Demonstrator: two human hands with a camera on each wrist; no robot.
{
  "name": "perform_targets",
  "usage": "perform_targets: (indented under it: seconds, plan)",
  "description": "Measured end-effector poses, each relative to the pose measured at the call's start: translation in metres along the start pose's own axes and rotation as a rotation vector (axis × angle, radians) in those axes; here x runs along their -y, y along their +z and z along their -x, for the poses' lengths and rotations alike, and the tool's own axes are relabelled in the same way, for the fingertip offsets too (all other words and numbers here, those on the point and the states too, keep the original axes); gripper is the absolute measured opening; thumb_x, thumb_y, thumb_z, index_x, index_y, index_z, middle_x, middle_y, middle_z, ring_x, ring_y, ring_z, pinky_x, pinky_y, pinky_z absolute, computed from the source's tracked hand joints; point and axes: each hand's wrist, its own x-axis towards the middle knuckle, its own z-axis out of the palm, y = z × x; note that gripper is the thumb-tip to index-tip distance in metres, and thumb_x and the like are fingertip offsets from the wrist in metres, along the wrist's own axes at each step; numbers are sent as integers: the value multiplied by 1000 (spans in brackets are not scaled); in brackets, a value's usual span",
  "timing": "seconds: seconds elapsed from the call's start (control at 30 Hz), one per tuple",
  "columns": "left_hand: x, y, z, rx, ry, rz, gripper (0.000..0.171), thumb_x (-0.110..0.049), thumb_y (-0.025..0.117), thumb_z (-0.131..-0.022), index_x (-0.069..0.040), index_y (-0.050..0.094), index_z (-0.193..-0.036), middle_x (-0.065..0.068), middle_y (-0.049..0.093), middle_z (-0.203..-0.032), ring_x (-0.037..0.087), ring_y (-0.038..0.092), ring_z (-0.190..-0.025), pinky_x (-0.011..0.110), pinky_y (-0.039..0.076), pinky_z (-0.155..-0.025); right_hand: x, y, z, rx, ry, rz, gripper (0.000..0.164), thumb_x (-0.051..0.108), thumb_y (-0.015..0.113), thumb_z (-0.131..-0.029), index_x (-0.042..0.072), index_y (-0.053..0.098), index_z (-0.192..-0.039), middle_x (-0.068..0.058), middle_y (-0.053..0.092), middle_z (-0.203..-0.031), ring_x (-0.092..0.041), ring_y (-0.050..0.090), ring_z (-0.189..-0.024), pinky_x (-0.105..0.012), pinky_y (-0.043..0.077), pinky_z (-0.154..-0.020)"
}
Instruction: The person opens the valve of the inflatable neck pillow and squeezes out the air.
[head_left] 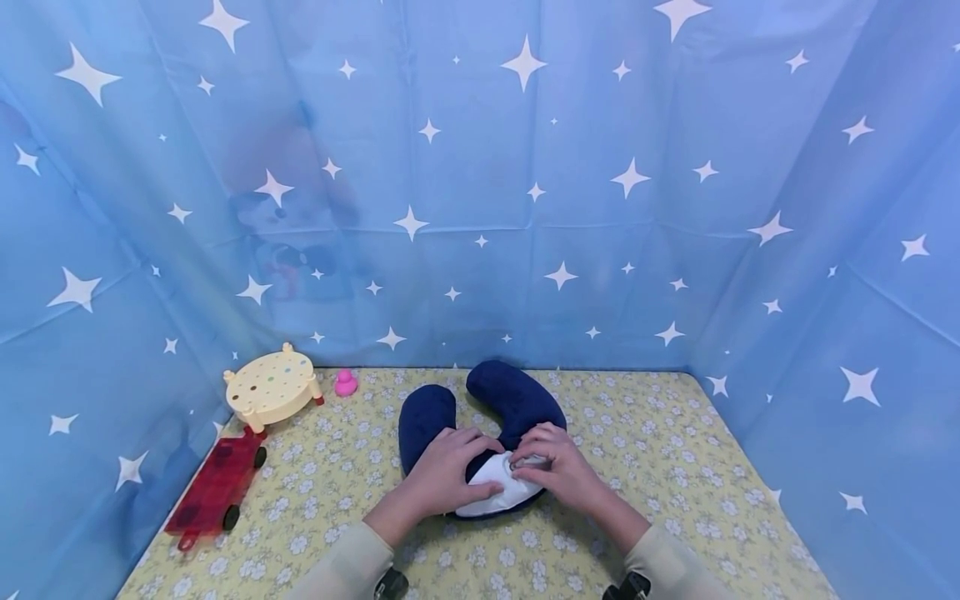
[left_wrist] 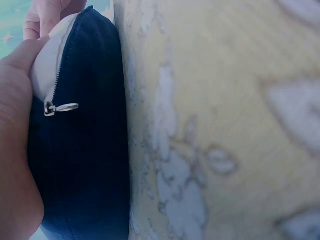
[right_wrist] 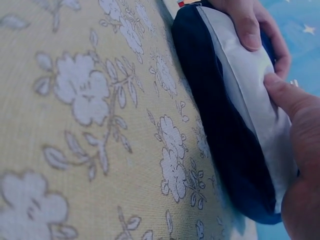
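Note:
A navy U-shaped neck pillow [head_left: 517, 396] lies on the table, its curved end toward me. Along that end the cover is unzipped, and the white inner cushion [head_left: 480, 500] shows through. My left hand [head_left: 447, 467] grips the pillow's left part, thumb on the white cushion and fingers over the top. My right hand [head_left: 558, 468] holds the right part, thumb and fingers close together at the white fabric. Beside the right thumb, a small metal piece [right_wrist: 294, 82] sticks up, mostly hidden. In the left wrist view, the cover's zipper slider [left_wrist: 49, 109] sits at one end of the opening.
A cream toy table with dots [head_left: 272, 385] rests at the back left, partly over a red translucent toy cart [head_left: 217, 483] with black wheels. A small pink toy [head_left: 346, 383] stands near it. Blue star-patterned curtains [head_left: 480, 183] enclose the flowered tabletop [head_left: 675, 500].

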Motion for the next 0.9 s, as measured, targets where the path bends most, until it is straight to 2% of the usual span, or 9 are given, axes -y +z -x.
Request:
perform_targets:
  seconds: [0.33, 0.9]
  plan:
    - [-1, -1, 0, 14, -12, 7, 49, -65, 72, -102, -35, 69, -140, -12, 67, -133, 12, 65, -122, 43, 49, -107, 3, -1, 0, 12, 53, 7, 21, 10, 92, -91, 23, 86, -106, 5, 78, -106, -18, 65, -103, -42, 47, -95]
    - [0, 1, 0, 15, -18, 12, 48, -67, 71, -102, -36, 70, -139, -13, 67, -132, 12, 64, -121, 44, 49, -108, 3, 1, 3, 24, 80, 15, 19, 11, 91, -92, 23, 86, -105, 6, 77, -105, -17, 64, -103, -44, 47, -96]
